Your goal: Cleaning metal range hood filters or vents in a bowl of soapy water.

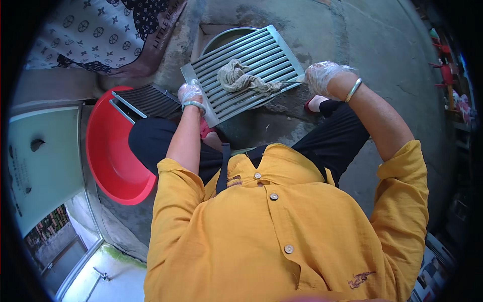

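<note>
A slatted metal baffle filter (256,64) lies tilted across a round basin (226,39). My left hand (190,93), in a clear plastic glove, grips the filter's near left edge. A grey, twisted wet cloth (236,77) rests on the slats, its thin end reaching toward the right edge. At that edge is my right hand (320,77), also gloved in clear plastic, with its fingers closed on a slim tool whose tip meets the cloth; the glove hides most of the tool.
Left of my knee stands a red plastic tub (113,158), with another slatted metal filter (147,100) leaning in it. A patterned cloth (102,34) hangs at the upper left. Red items (445,71) stand at the far right.
</note>
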Motion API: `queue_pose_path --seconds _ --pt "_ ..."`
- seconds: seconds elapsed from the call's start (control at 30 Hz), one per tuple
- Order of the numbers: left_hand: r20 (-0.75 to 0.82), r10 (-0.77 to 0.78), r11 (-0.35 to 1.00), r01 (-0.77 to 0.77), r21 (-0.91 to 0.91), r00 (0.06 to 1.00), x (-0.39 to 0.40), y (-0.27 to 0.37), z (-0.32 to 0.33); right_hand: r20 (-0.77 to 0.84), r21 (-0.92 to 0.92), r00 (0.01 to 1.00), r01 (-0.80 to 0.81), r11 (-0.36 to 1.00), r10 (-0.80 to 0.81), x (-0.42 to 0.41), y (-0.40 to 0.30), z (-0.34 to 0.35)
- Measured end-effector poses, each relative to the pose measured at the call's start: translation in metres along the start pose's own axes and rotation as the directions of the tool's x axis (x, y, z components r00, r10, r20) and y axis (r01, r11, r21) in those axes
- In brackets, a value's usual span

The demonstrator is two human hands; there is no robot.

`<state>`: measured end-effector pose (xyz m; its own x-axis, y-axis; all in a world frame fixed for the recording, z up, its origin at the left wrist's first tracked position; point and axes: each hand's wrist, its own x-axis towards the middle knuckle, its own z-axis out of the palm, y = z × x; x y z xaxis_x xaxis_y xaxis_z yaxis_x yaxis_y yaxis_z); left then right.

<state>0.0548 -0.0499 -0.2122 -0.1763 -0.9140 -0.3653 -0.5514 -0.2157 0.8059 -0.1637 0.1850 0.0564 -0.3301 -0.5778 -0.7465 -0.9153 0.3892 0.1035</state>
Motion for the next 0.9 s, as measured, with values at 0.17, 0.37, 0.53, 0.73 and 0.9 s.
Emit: queue_pose_path --seconds 0.17,0.37,0.53,0.73,0.9 --pt "0.102 0.006 0.998 0.000 -0.058 0.995 0.016 0.002 0.006 0.009 0.032 0.999 -0.032 0.999 0.032 0.007 0.007 0.003" --pt "0.161 0.024 0.981 0.008 -0.195 0.987 0.023 -0.004 0.001 -0.007 0.076 1.000 0.007 0.997 -0.007 0.017 0.017 0.019" --pt "0.264 0.146 0.983 -0.110 -0.146 0.953 0.014 0.022 0.001 -0.021 0.027 0.999 0.035 0.999 -0.034 0.029 0.031 0.053" --pt "0.425 0.122 0.992 -0.097 -0.080 0.897 0.031 0.037 0.012 -0.164 0.095 0.979 0.141 0.985 -0.124 0.039 0.044 0.112" --pt "0.282 0.246 0.898 -0.328 0.295 0.927 0.043 0.025 0.007 -0.238 0.080 0.953 0.213 0.974 -0.189 0.064 0.054 0.154"
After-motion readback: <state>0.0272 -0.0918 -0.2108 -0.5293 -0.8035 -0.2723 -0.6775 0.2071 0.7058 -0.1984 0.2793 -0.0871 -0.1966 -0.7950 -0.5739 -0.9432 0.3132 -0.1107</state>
